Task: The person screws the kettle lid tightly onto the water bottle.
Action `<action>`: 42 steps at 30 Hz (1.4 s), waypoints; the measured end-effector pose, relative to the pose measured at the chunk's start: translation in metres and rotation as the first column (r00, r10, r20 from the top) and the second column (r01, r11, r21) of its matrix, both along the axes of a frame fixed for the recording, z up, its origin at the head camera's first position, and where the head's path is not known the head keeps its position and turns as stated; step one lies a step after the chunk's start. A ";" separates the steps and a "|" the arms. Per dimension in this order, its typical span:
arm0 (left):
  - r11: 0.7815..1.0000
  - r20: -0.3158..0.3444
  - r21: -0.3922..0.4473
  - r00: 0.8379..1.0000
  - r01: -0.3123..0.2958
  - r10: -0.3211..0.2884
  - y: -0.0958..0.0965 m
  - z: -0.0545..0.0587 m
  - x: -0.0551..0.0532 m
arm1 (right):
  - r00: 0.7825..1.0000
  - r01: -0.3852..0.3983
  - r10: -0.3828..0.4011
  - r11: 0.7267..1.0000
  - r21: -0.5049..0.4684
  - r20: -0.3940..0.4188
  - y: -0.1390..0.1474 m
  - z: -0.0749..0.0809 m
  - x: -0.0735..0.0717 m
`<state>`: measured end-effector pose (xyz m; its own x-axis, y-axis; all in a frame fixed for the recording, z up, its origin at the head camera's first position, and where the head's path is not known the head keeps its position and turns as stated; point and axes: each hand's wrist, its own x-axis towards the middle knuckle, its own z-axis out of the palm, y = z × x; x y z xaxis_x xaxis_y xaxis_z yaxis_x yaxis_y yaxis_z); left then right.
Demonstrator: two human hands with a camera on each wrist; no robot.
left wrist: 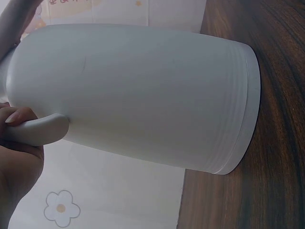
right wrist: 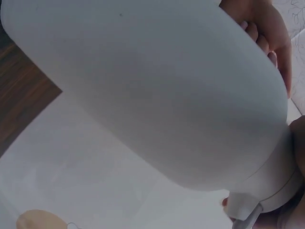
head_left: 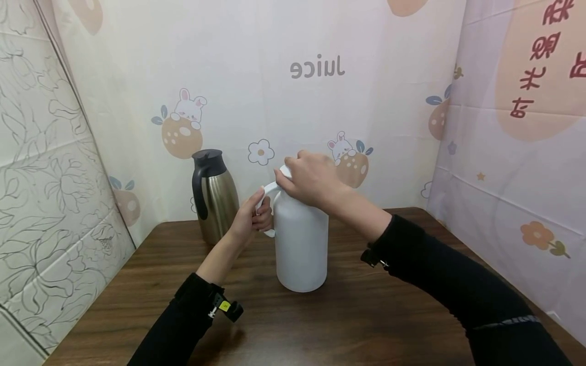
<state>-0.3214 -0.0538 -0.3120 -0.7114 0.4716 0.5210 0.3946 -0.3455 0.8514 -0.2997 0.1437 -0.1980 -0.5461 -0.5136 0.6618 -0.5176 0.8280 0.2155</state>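
Observation:
A white thermos jug stands upright on the dark wooden table, its handle pointing left. My left hand grips that handle, fingers wrapped round it and thumb toward the top. Over the top of the jug lies my right hand, holding the lid with its fingers curled down round it. Most of the lid is hidden under this hand. In the right wrist view the jug's neck and spout show beside the right hand.
A steel thermos jug with a black lid and handle stands at the back left of the table. Printed cloth hangs behind the table and along both sides.

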 end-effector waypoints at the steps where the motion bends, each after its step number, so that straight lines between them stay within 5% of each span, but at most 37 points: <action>1: 1.000 0.000 0.000 1.000 -0.001 0.001 0.000 0.000 0.000 | 1.000 0.021 -0.020 1.000 -0.002 0.010 -0.002 0.000 0.001; 9: 1.000 -0.002 -0.001 1.000 -0.002 0.002 -0.001 -0.001 -0.002 | 0.987 0.095 -0.093 0.995 -0.016 0.128 -0.008 0.004 0.010; 19: 1.000 -0.008 -0.011 1.000 -0.004 0.004 -0.001 -0.001 -0.001 | 0.937 0.102 -0.118 0.993 0.066 0.330 0.001 0.021 0.013; 22: 1.000 -0.002 -0.013 1.000 -0.013 0.013 0.000 -0.001 -0.001 | 0.941 0.014 -0.031 0.998 0.054 0.337 0.009 0.028 0.008; 25: 1.000 0.006 -0.007 1.000 -0.013 0.013 0.000 0.000 -0.001 | 0.932 -0.163 0.142 0.986 0.036 0.333 0.018 0.034 -0.002; 30: 1.000 0.014 0.005 1.000 0.000 0.000 -0.001 -0.001 -0.002 | 0.847 -0.430 0.405 0.903 -0.004 0.343 0.033 0.036 -0.021; 36: 1.000 0.002 0.001 1.000 0.005 -0.005 -0.001 -0.001 -0.003 | 0.782 -0.546 0.526 0.837 -0.041 0.333 0.036 0.024 -0.037; 42: 1.000 0.006 -0.006 1.000 -0.005 0.005 -0.002 -0.001 -0.003 | 0.763 -0.595 0.582 0.802 -0.044 0.284 0.034 0.013 -0.044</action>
